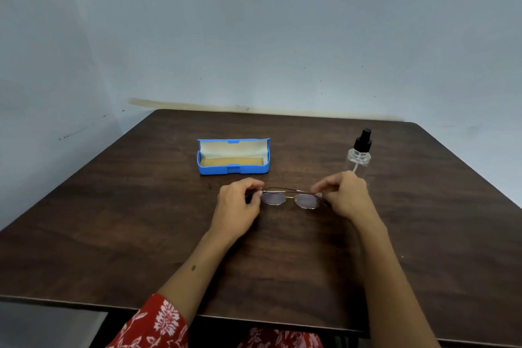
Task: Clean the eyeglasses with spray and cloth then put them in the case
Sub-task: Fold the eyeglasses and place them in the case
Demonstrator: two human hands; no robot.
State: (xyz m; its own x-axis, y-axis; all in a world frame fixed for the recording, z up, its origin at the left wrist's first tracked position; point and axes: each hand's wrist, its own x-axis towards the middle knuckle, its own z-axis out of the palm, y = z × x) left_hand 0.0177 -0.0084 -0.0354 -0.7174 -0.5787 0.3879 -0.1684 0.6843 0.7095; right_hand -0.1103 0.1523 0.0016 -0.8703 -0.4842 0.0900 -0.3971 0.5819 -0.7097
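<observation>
One eyeglasses (291,198), one case (233,169), one spray bottle (358,156), two hands.

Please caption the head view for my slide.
Both hands, left and right, hold glasses near an open case.

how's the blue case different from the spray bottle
The blue case is opaque, low and lying open, showing a pale lining; the spray bottle is clear with a black top and stands upright. The case sits left of centre, the bottle to the right behind the right hand. Both rest untouched on the table.

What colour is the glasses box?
The case is bright blue outside, with pale lining and a tan cloth inside, seen in the head view.
</observation>
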